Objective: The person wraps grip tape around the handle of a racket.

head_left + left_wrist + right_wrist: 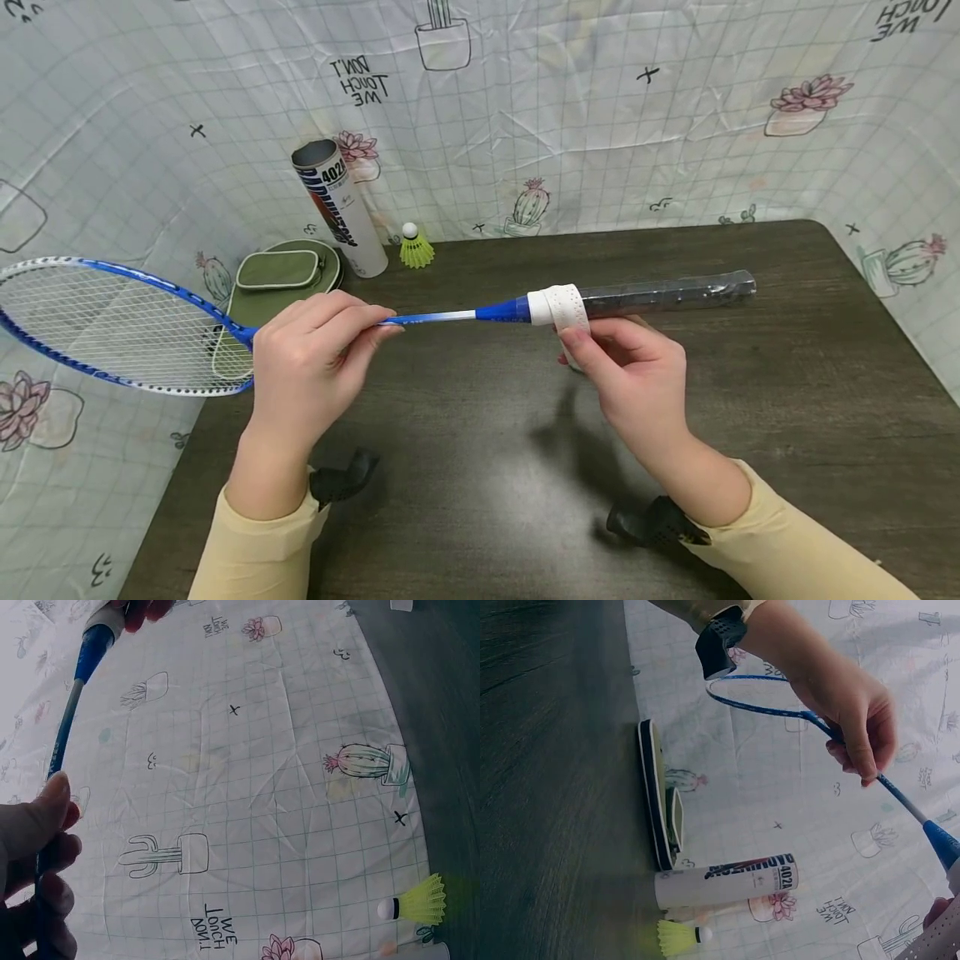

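Note:
A blue and white badminton racket [446,317] is held level above the table, its strung head to the left and its handle to the right. My left hand [307,358] grips the shaft near the head. White perforated grip tape [567,304] is wound round the top of the handle, beside the blue cone. Below the handle, my right hand [637,375] pinches the tape's loose strip between thumb and fingers. The rest of the handle [667,294] is dark under a shiny clear film. In the left wrist view, the left fingers [56,799] curl round the shaft.
A shuttlecock tube [352,221] stands at the back left of the dark table [810,358]. Next to it sits a yellow shuttlecock [416,248]. An olive green case [277,271] lies behind the racket head. Printed cloth [600,125] hangs round the back and sides.

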`<state>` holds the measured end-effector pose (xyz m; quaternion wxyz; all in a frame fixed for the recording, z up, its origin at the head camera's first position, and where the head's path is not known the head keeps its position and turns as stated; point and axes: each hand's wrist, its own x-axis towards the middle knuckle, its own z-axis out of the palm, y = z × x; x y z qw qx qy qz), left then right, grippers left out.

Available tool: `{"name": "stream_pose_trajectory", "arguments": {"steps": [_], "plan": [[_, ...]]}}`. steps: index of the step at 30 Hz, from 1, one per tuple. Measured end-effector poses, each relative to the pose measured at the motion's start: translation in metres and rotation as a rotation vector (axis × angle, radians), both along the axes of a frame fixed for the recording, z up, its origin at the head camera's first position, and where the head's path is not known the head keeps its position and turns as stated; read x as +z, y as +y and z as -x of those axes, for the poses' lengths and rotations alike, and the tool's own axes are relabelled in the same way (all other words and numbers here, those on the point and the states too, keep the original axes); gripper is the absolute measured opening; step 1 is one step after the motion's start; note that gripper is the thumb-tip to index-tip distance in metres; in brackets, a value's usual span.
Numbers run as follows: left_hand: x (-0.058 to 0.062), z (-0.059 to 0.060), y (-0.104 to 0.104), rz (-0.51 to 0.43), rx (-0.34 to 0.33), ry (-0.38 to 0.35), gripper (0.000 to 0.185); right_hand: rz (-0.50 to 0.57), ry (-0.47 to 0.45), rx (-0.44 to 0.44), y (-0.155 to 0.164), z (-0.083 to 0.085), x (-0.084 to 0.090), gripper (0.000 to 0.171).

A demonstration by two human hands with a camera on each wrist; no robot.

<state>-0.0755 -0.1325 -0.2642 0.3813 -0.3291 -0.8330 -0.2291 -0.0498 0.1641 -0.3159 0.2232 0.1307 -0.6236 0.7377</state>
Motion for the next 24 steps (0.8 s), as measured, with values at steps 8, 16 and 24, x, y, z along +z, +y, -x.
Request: {"name": "stream_pose_trajectory", "arguments": {"steps": [8, 16, 24], "plan": [[-0.0013, 0.0018, -0.0025, 0.036, -0.069, -0.005, 0.008, 0.041, 0.005, -0.004, -0.0001, 0.0012, -0.0015, 0.005], [-0.0021, 0.0029, -0.0027, 0.024, -0.091, 0.029, 0.015, -0.037, 0.016, -0.109, -0.0018, 0.0005, -0.0026, 0.013], [-0.0028, 0.0032, -0.0043, 0.019, -0.1, 0.032, 0.006, 0.044, 0.026, -0.002, 0.0, -0.0005, -0.0057, 0.011]]}}
